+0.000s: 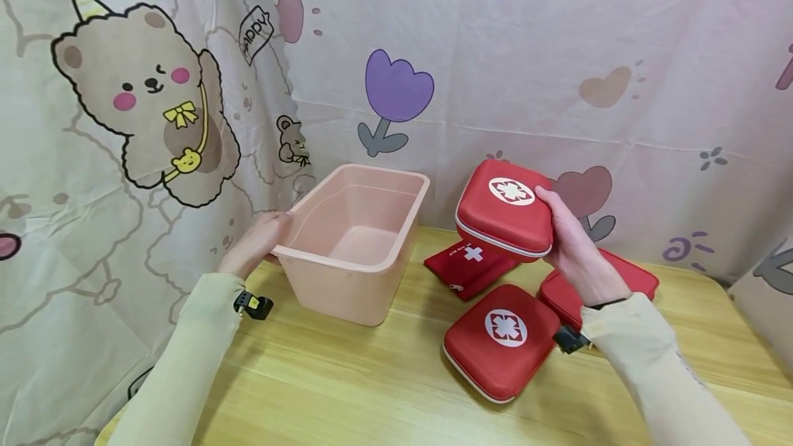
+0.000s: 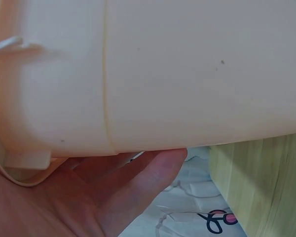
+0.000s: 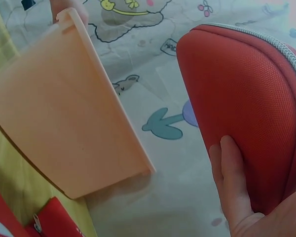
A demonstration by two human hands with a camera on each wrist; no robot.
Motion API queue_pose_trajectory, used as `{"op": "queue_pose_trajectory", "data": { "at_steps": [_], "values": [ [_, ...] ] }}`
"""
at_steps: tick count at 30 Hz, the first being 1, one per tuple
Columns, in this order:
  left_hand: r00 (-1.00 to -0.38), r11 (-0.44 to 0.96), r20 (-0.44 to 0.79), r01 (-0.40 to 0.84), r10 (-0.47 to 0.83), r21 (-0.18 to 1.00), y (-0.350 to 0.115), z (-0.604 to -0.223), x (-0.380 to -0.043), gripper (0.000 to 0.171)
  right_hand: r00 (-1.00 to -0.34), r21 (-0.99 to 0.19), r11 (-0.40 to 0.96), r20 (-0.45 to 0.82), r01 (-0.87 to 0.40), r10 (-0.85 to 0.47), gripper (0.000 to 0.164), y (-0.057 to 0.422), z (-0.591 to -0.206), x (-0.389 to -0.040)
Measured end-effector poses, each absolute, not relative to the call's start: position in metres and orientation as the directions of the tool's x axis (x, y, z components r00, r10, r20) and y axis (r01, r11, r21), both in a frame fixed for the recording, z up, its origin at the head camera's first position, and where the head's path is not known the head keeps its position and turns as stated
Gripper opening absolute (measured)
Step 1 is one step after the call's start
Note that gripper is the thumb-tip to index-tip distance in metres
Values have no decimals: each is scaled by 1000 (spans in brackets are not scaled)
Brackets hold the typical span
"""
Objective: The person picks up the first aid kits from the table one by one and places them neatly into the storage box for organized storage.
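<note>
Right hand point(image 1: 579, 250) gripped raised red case point(image 1: 503, 215), fingers and thumb around it; case hung above red pouch point(image 1: 458, 274), right of bin point(image 1: 343, 293). Left hand point(image 1: 259, 241) held bin rim, fingers partly curled. Bin stood on table point(image 1: 347, 380).

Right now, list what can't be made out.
Head view: part of the flat pouch, behind the held case.
Head view: part of the rightmost case, behind the right hand.
Head view: the held case's contents, as it's closed.
Left wrist view: the rest of the bin, cut off by frame edges.
</note>
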State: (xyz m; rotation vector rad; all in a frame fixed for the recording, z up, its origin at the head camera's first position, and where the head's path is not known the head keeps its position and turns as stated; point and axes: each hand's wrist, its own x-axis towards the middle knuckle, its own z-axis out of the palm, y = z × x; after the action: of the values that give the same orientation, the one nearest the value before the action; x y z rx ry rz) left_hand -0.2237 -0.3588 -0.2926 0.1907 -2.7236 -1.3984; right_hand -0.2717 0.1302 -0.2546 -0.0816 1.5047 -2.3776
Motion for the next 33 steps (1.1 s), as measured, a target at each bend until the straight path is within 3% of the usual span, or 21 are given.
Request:
{"op": "queue_pose_trajectory", "data": {
  "at_steps": [5,13,25,33],
  "values": [
    [-990,567,3,-76,-138,820,-359,-293,-224,58,-944,-902,-371,-102,221,-314,66,118,-253,-273],
    [-990,584,8,-78,-143,808,-360,-293,-224,57,-942,-911,-345,-115,227,-316,61,101,-252,-275],
    [-985,582,-10,-109,-171,806,-359,-292,-226,57,-942,-924,-310,-123,223,-311,66,79,-251,-283],
    [-980,573,-7,-122,-199,810,-359,-291,-229,54,-945,-906,-345,-142,244,-296,65,64,-248,-290]
  ]
}}
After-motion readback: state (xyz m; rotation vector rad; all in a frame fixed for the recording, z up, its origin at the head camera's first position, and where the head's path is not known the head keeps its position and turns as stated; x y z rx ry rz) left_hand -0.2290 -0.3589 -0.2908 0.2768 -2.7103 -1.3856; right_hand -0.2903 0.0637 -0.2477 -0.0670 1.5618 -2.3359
